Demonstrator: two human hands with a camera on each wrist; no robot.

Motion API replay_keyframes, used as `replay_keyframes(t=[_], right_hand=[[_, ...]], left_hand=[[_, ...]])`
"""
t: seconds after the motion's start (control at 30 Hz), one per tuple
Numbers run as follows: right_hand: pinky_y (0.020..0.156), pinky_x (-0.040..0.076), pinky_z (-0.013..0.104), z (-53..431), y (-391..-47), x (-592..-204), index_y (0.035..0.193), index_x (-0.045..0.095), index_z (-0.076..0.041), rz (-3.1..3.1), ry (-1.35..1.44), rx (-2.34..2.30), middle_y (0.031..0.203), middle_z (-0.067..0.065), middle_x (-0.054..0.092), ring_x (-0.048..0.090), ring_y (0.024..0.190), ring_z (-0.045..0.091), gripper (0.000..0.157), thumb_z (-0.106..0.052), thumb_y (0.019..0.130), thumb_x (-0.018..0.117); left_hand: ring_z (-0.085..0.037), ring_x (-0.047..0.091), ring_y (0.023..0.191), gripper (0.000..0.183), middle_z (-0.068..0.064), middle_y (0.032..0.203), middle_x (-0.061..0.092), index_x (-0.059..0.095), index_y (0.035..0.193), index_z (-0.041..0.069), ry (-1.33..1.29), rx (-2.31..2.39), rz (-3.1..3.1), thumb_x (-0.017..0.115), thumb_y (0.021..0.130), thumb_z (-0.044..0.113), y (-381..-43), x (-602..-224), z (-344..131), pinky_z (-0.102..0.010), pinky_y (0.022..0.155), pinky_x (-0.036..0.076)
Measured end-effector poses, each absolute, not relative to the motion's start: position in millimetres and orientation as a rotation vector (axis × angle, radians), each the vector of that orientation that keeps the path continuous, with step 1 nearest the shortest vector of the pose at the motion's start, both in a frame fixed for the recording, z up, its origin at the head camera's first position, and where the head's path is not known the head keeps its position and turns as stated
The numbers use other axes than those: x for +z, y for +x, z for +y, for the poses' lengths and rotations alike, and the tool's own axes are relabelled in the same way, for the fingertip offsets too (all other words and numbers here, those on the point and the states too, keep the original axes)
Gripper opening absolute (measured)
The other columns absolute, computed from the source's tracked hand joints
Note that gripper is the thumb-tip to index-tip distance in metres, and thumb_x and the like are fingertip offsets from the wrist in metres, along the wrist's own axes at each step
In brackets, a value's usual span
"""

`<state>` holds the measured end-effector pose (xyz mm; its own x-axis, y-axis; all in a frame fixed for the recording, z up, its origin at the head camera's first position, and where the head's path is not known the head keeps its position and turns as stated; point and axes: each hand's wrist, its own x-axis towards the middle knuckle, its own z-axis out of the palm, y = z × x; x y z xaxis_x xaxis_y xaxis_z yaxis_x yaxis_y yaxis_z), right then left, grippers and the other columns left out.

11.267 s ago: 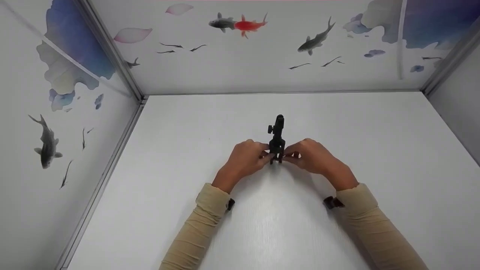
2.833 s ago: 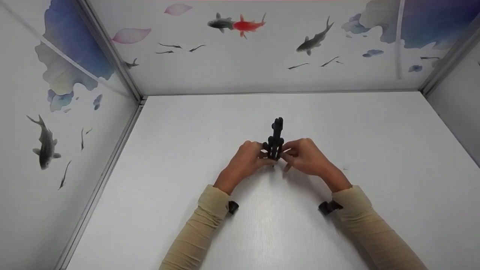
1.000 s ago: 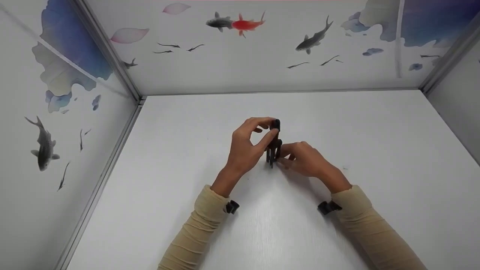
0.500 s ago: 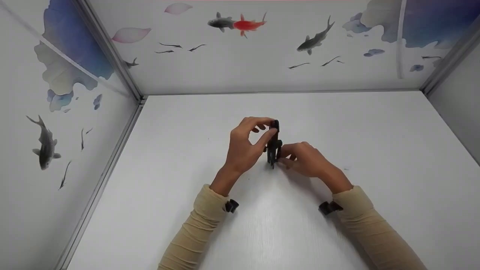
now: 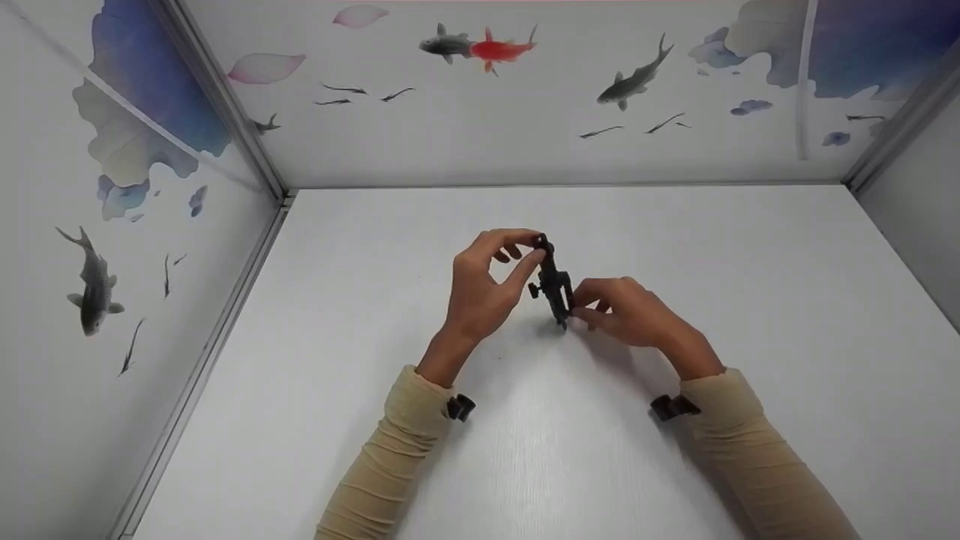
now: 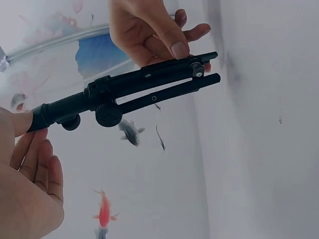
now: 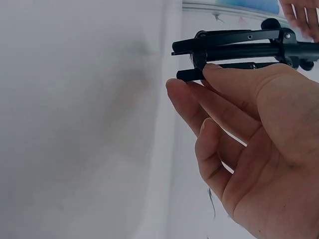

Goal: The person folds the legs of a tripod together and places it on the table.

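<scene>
A small black tripod (image 5: pixel 553 281) stands between both hands, its top leaning left and its legs folded nearly together. My left hand (image 5: pixel 480 289) pinches the top end between thumb and index finger. Low on the other side, my right hand (image 5: pixel 634 311) pinches one leg near its foot. The left wrist view shows the tripod's column (image 6: pixel 70 105), a round knob (image 6: pixel 108 117) and a gap between the legs. In the right wrist view, thumb and fingertips of the right hand (image 7: pixel 279 124) meet around the lower leg end (image 7: pixel 189 74).
The white table (image 5: pixel 540 450) reaches back to a panel (image 5: pixel 480 150) painted with fish. Another painted panel (image 5: pixel 45 300) borders the left side, with metal framing (image 5: pixel 217 345) along its foot. A dark wrist device (image 5: pixel 460 408) sits under the left cuff.
Since 2.8 s ago my left hand has risen from the tripod's legs to its top. During the last half second the tripod has tilted, top leftward and feet rightward, the right hand shifting right with it.
</scene>
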<state>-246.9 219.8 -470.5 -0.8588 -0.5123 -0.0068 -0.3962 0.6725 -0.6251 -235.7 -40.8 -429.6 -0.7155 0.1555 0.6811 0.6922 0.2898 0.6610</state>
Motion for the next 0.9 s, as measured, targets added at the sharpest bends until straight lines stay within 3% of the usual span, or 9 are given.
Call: replay_keyframes(t=[0.47,0.73,0.9], right_hand=[[0.083,0.057,0.04,245,-250,-462,0.112,0.08,-0.016,2.731,-0.659,-0.883,0.106,0.003,0.084,0.077,0.087,0.015,0.011,-0.015,0.103,0.075],[0.084,0.058,0.045,247,-249,-459,0.111,0.081,-0.018,2.813,-0.626,-0.819,0.104,-0.001,0.083,0.076,0.096,0.018,0.011,-0.018,0.103,0.074],[0.08,0.057,0.042,248,-247,-457,0.111,0.081,-0.017,2.827,-0.603,-0.807,0.103,-0.002,0.082,0.074,0.097,0.02,0.011,-0.019,0.104,0.073]], left_hand=[[-0.015,0.066,0.092,0.024,0.001,0.116,0.079,0.076,0.125,0.013,-0.702,-1.501,-2.133,0.076,0.104,0.023,-246,-443,-48,-0.043,0.084,0.058],[-0.012,0.064,0.09,0.026,0.0,0.116,0.078,0.072,0.129,0.009,-0.637,-1.542,-2.21,0.074,0.105,0.019,-255,-451,-57,-0.039,0.084,0.056],[-0.012,0.063,0.091,0.028,-0.002,0.116,0.077,0.07,0.131,0.008,-0.634,-1.536,-2.256,0.072,0.106,0.018,-259,-455,-59,-0.034,0.083,0.056]])
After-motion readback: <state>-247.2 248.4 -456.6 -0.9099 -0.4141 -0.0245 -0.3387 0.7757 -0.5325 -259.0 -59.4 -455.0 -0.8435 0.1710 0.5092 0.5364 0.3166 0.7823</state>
